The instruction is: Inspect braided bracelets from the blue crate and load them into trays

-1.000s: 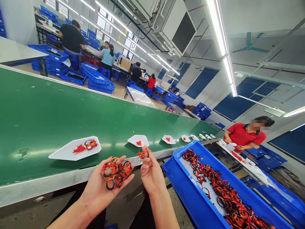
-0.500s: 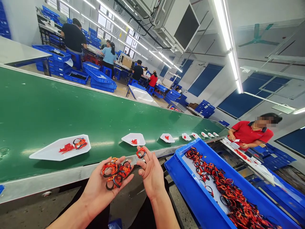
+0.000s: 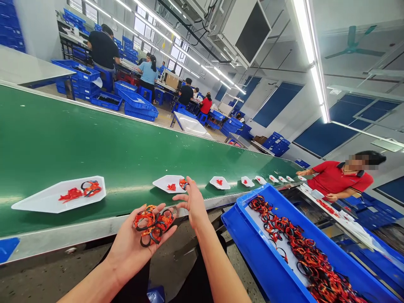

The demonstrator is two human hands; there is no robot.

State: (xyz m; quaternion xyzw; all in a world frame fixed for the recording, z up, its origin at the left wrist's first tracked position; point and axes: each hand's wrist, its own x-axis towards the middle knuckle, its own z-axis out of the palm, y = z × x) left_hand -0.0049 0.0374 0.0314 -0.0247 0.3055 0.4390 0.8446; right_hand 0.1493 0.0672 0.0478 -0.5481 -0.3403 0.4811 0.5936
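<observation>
My left hand (image 3: 142, 231) is palm up and cupped around several red, orange and black rings (image 3: 154, 225). My right hand (image 3: 194, 200) reaches over the belt's near edge and pinches one ring (image 3: 183, 183) in its fingertips. That ring is at the right end of a white boat-shaped tray (image 3: 160, 184), where a small red piece (image 3: 171, 187) lies; whether it touches the tray I cannot tell. Further left, a larger-looking white tray (image 3: 38, 202) holds red pieces (image 3: 71, 194) and a red-and-black ring (image 3: 91, 188).
More white trays (image 3: 215, 185) line the green conveyor belt (image 3: 120, 147) to the right. A blue bin (image 3: 235, 219) full of similar rings stands at my right. Beyond it, a person in a red shirt (image 3: 345, 179) reaches to the belt. Other people sit at tables behind.
My right hand has moved forward with its ring, from beside my left hand to over the tray. The trays have shifted left. The co-worker's hand now reaches to the belt.
</observation>
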